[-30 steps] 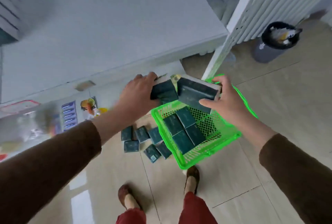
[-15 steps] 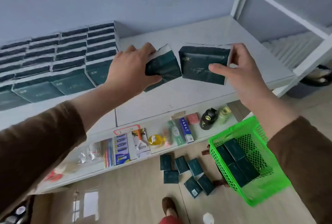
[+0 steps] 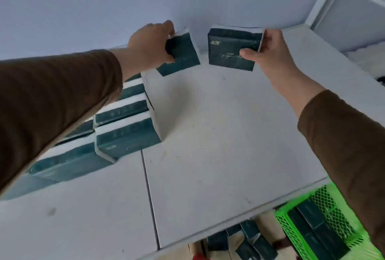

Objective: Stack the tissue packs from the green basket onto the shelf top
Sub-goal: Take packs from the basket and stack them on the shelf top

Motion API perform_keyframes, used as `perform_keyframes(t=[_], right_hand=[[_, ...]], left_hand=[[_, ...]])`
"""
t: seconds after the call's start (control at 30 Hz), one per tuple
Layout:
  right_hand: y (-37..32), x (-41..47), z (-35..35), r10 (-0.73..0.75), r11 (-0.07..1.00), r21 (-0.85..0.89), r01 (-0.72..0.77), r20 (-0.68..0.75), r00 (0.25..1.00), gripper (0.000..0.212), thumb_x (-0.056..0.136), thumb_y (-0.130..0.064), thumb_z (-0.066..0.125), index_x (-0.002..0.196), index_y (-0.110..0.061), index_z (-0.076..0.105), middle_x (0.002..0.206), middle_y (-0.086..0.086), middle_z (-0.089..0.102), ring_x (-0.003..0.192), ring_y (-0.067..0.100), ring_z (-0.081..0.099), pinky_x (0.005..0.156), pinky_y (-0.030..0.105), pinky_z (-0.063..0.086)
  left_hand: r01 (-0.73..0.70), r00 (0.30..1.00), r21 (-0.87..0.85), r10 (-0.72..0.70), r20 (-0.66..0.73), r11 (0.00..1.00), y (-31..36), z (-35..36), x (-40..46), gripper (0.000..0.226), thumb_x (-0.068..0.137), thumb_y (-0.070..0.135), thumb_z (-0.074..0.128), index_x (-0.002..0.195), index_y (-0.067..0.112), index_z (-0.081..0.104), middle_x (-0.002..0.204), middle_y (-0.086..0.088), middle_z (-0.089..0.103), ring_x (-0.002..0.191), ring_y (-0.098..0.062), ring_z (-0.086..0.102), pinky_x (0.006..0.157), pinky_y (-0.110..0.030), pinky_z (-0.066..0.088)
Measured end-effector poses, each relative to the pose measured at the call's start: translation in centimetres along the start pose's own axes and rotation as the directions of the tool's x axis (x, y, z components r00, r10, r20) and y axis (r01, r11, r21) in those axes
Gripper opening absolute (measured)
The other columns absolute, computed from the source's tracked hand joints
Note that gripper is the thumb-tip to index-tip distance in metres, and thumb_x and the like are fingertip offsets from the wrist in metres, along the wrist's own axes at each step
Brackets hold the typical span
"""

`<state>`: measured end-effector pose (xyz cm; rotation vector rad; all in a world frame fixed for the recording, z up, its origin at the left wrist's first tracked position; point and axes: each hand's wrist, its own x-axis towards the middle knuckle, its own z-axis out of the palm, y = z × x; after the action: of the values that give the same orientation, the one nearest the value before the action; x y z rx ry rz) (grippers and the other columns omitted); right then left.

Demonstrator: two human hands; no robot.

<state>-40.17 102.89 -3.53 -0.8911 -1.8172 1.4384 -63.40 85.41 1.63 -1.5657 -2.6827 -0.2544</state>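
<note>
While each hand pinches one tissue pack above the far shelf top [image 3: 218,134], the left hand [image 3: 151,46] and its pack [image 3: 181,55] hang nearer the stack [image 3: 125,122], lower left; the right hand [image 3: 270,51] holds its pack [image 3: 231,49] further right.

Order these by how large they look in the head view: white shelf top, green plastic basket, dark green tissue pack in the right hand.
1. White shelf top
2. Green plastic basket, partly cut off
3. Dark green tissue pack

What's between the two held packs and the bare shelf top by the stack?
Nothing visible. The left hand and right hand each hold a tissue pack above bare shelf top, right of the existing stack.
</note>
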Motion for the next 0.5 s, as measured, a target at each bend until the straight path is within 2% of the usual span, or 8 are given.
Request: perform_keyframes(t=[0.07, 0.13, 0.23, 0.37, 0.5], right_hand=[[0.7, 2.9, 1.6, 0.016, 0.998, -0.056, -0.014, 0.035, 0.999, 0.06, 0.067, -0.026, 0.086, 0.115, -0.018, 0.051, 0.123, 0.005, 0.064, 0.111, 0.016, 0.064, 0.098, 0.034, 0.053], [1.3, 5.2, 3.2, 0.019, 0.995, -0.104, -0.009, 0.094, 0.995, 0.048, 0.071, -0.023, 0.085, 0.107, -0.023, 0.052, 0.114, -0.001, 0.067, 0.098, 0.008, 0.065, 0.086, 0.024, 0.052], [2.4, 7.7, 5.5, 0.02, 0.98, -0.197, 0.015, 0.178, 0.984, 0.043, 0.077, -0.021, 0.083, 0.106, -0.023, 0.052, 0.113, 0.002, 0.067, 0.098, 0.012, 0.063, 0.085, 0.025, 0.051], [3.2, 10.7, 8.1, 0.001, 0.958, -0.281, 0.058, 0.207, 0.978, 0.042, 0.081, -0.024, 0.08, 0.113, -0.021, 0.052, 0.114, -0.001, 0.065, 0.101, 0.015, 0.061, 0.079, 0.021, 0.048], [4.0, 12.6, 9.8, 0.024, 0.962, -0.271, 0.033, 0.203, 0.979, 0.05, 0.085, -0.019, 0.078, 0.128, -0.018, 0.052, 0.121, -0.003, 0.064, 0.11, 0.015, 0.062, 0.098, 0.033, 0.051]], left_hand=[[-0.009, 1.0, 0.082, 0.008, 0.017, 0.997, -1.6, 1.0, 1.8, 0.053, 0.075, 0.027, 0.079, 0.118, 0.017, 0.049, 0.1, -0.011, 0.063, 0.083, -0.029, 0.051, 0.07, -0.04, 0.046], [-0.036, 0.999, 0.169, 0.038, -0.009, 0.985, -3.0, 2.0, 2.8, 0.049, 0.074, 0.029, 0.079, 0.112, 0.013, 0.052, 0.092, -0.013, 0.059, 0.081, -0.03, 0.047, 0.067, -0.04, 0.043], [-0.112, 0.992, 0.3, 0.124, -0.022, 0.947, -4.9, 3.0, 4.0, 0.046, 0.076, 0.033, 0.076, 0.108, 0.012, 0.052, 0.09, -0.011, 0.061, 0.09, -0.031, 0.049, 0.074, -0.042, 0.044], [-0.155, 0.982, 0.387, 0.185, -0.043, 0.909, -6.7, 3.6, 4.8, 0.064, 0.075, 0.039, 0.079, 0.118, 0.008, 0.043, 0.088, -0.012, 0.065, 0.095, -0.034, 0.052, 0.078, -0.042, 0.041], [-0.189, 0.972, 0.459, 0.231, -0.036, 0.868, -7.1, 3.9, 5.5, 0.054, 0.078, 0.043, 0.075, 0.11, 0.011, 0.047, 0.086, -0.008, 0.064, 0.097, -0.031, 0.052, 0.08, -0.04, 0.038]])
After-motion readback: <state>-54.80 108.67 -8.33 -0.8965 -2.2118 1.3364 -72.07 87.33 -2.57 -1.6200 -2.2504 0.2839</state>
